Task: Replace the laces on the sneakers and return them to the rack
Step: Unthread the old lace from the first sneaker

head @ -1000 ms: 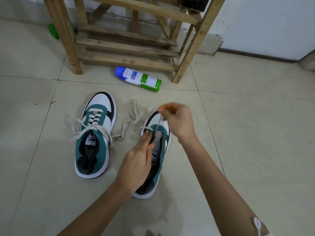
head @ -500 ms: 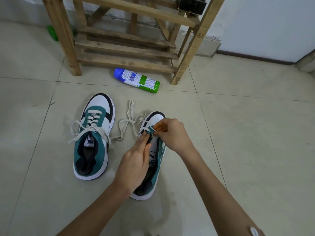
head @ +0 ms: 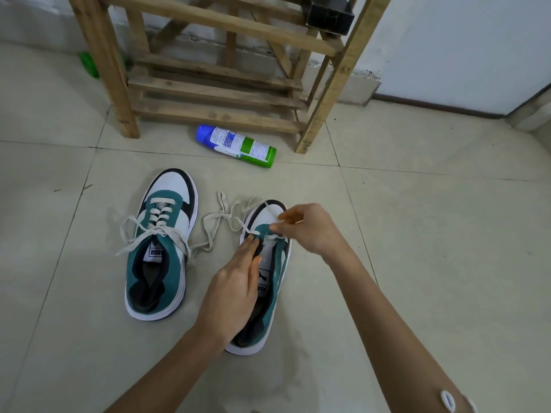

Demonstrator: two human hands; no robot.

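Two teal, white and black sneakers stand on the tiled floor. The left sneaker [head: 161,248] is laced, its beige ends loose at the sides. The right sneaker [head: 275,263] has only its lowest eyelets threaded. Its beige lace [head: 219,222] trails over the floor between the two shoes. My left hand [head: 235,287] rests on the right sneaker's opening, fingertips at the left eyelet row. My right hand [head: 307,231] hovers over the toe and pinches the lace near the eyelets. The wooden rack [head: 214,93] stands beyond the shoes.
A blue, white and green spray can [head: 237,146] lies on the floor in front of the rack. A black box [head: 329,13] sits on an upper rack shelf. Something green [head: 88,64] lies left of the rack leg. A white wall runs behind.
My right hand pulled the lace up a second ago, dropped to the eyelets, and now pinches the lace just above them. My left hand stayed on the sneaker.
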